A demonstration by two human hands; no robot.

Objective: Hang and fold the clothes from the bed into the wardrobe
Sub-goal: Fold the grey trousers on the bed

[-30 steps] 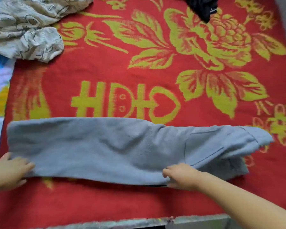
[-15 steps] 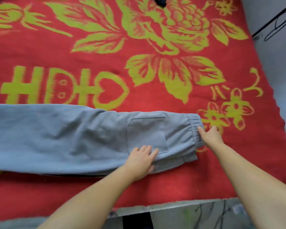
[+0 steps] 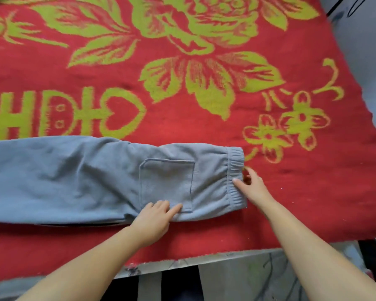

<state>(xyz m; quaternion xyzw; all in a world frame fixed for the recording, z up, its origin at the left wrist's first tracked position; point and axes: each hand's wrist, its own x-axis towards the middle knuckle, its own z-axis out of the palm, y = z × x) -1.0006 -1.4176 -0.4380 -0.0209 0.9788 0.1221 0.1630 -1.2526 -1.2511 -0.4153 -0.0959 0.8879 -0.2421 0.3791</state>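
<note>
Grey sweatpants (image 3: 85,179) lie folded lengthwise across the red blanket, running off the left edge. Their patch pocket (image 3: 167,181) faces up and the elastic waistband (image 3: 236,170) is at the right end. My left hand (image 3: 154,218) presses on the cloth at the pocket's lower edge with its fingers stretched out. My right hand (image 3: 253,187) is at the waistband's outer edge: the thumb lies on top of the elastic and the fingers curl in at the edge, pinching it.
The red blanket (image 3: 182,118) with yellow-green flowers covers the bed; its near edge (image 3: 204,257) runs just below my forearms. Black wire hangers (image 3: 345,7) lie on the grey floor at top right. A dark frame post (image 3: 369,257) stands at lower right.
Both hands moved from the leg end and middle of the sweatpants to the waist end. The right hand then slid down the waistband and its thumb came onto the elastic.
</note>
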